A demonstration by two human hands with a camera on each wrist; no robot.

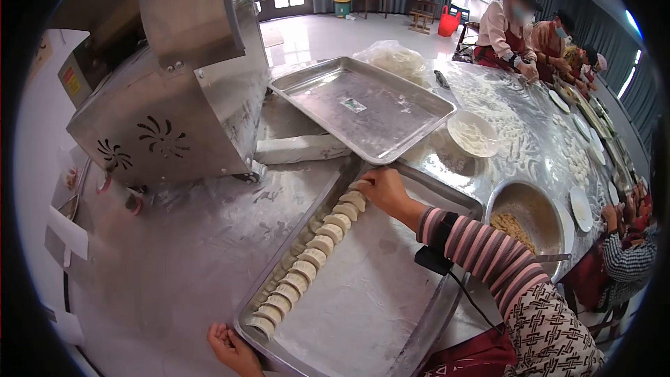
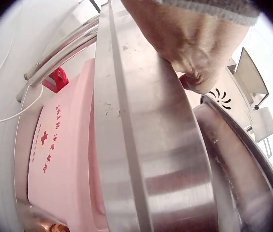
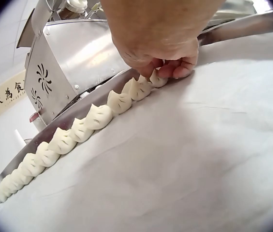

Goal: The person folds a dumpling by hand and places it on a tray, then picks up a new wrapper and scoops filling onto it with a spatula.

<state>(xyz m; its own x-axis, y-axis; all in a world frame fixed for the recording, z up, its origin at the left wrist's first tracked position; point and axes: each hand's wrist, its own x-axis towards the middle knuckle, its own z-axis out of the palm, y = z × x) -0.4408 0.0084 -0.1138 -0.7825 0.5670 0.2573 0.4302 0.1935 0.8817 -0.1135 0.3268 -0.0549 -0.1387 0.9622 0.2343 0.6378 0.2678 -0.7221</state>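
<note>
A row of white dumplings point(image 1: 308, 263) runs along the left side of a cloth-lined metal tray point(image 1: 447, 293). At the row's far end my right hand point(image 1: 391, 192) pinches the last dumpling; in the right wrist view the fingertips of the right hand point(image 3: 160, 43) close on that dumpling point(image 3: 158, 79), beside the other pleated dumplings point(image 3: 97, 116). My left hand point(image 1: 234, 352) is by the tray's near left corner, its fingers loosely curled with nothing seen in them. In the left wrist view the left hand point(image 2: 194, 53) is at the table edge point(image 2: 160, 159), its fingers mostly hidden.
A steel machine point(image 1: 160, 112) stands at the back left. Beyond the tray are another metal tray point(image 1: 321, 98), a white bowl point(image 1: 473, 132) and a steel bowl of filling point(image 1: 544, 216). Several people work at the right. A pink box point(image 2: 59, 159) stands below the table.
</note>
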